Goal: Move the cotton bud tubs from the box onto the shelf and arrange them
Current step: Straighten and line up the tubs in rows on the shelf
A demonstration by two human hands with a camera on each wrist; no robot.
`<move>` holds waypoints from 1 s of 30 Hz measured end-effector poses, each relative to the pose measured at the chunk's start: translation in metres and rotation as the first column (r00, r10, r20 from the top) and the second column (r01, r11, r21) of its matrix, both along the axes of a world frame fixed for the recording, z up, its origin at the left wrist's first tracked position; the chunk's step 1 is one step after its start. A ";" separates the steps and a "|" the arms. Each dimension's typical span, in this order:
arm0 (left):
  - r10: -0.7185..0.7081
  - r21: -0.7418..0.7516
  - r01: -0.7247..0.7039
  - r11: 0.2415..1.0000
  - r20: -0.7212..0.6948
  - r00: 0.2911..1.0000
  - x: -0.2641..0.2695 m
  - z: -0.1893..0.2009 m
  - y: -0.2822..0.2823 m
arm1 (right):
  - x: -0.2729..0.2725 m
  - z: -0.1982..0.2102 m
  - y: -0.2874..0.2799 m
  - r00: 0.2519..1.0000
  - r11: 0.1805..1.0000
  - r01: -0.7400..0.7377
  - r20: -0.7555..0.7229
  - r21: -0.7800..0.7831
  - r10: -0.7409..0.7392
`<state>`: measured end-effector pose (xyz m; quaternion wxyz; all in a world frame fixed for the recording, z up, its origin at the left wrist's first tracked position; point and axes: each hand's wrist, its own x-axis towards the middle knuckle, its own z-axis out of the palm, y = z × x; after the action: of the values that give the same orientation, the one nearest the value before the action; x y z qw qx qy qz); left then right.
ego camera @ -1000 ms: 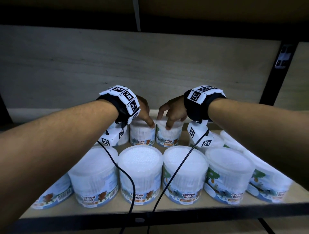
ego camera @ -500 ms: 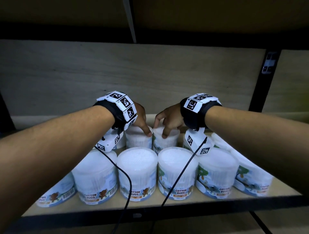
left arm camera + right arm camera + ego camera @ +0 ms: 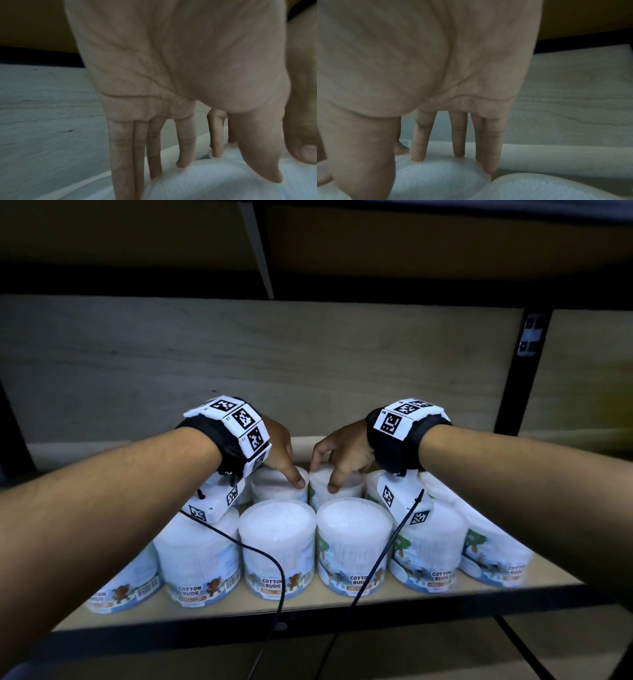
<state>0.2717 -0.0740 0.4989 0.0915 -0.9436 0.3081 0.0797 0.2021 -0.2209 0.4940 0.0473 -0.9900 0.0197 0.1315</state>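
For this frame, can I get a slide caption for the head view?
Left hand and right hand each grip a back-row tub on the shelf.

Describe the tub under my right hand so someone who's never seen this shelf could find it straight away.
Start at the wooden shelf packed with round clear plastic cotton bud tubs. Skip the front row and look at the back row. It is the tub near the middle, with the right hand clasping its lid from above, right of the tub under the left hand.
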 end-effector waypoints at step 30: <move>-0.037 -0.121 0.041 0.992 0.036 0.999 0.001 0.009 0.063 | 0.010 0.018 0.045 0.998 0.994 0.033 0.042 0.101 -0.038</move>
<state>0.2725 -0.0106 0.5081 0.0405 -0.9424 0.3292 0.0431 0.2124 -0.1755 0.5121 0.0998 -0.9885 0.0296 0.1099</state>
